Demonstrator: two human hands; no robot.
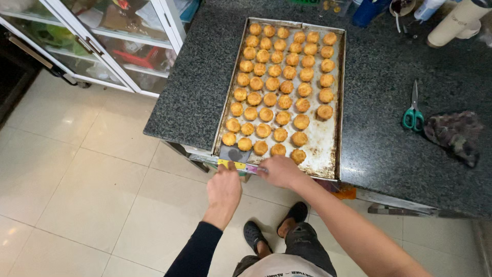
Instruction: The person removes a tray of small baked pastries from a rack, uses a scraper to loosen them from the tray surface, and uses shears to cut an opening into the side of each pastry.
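The baking tray [328, 169] of golden cookies [271, 84] lies on the dark granite counter [389, 102], its near edge gripped by closed fingers of the left hand [224, 189] and right hand [279, 172] — best kept level, lest cookies slide.

Granite counter [205, 77]: tray [328, 154], scissors [413, 114], cloth [456, 134]

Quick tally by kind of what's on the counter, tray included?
Round golden pastries: 51
Baking tray: 1
Flat grey-bladed tool: 1
Green-handled scissors: 1
Crumpled cloth: 1
Total: 55
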